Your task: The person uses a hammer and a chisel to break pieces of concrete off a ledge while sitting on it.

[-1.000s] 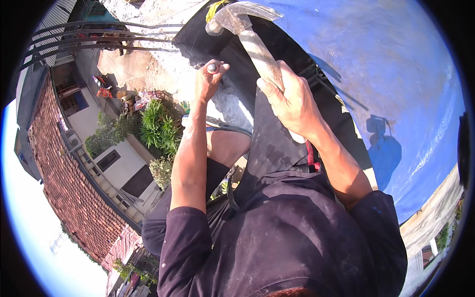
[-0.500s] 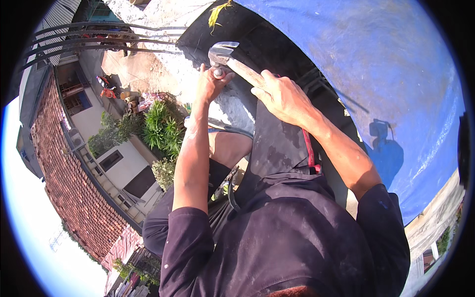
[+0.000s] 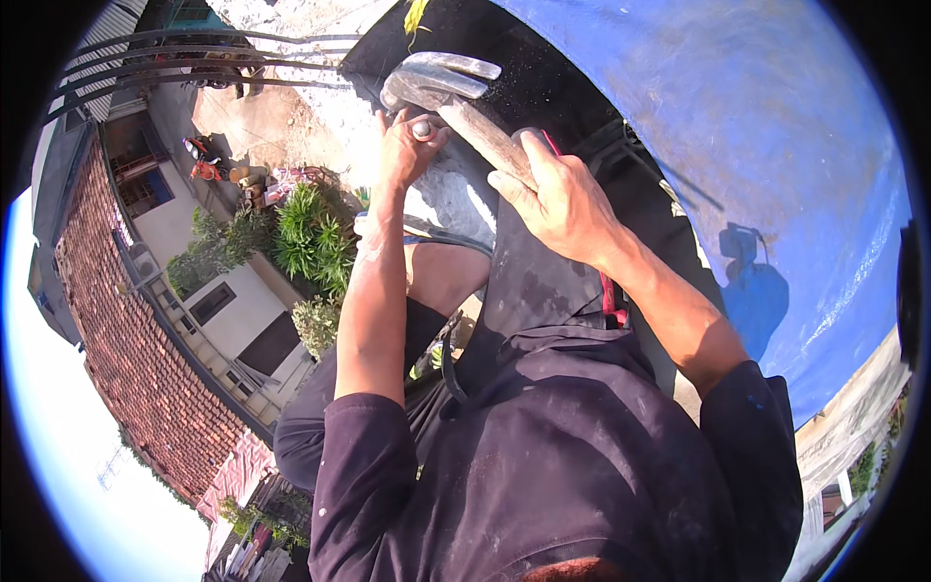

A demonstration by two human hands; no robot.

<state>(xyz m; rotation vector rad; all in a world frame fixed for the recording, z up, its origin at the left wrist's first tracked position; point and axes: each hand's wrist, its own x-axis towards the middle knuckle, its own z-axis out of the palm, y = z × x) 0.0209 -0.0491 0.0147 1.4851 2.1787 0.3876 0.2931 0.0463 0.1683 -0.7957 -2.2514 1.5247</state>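
My left hand is wrapped round a chisel, whose round metal butt points up toward me; its lower end is hidden by the hand. Below it is the rough, pale edge of a concrete wall. In my right hand is the wooden handle of a claw hammer, gripped with the thumb along it. The hammer's steel head is raised above the chisel, apart from it, with the claw turned to the right.
A blue tarp spreads on the right, with a dark gap beside it. Several black cables cross at upper left. Far below on the left are green plants, a parked motorbike and a tiled roof.
The hammer head has risen off the chisel toward me and looks larger. My right hand has shifted slightly lower in the view; my left hand keeps its hold.
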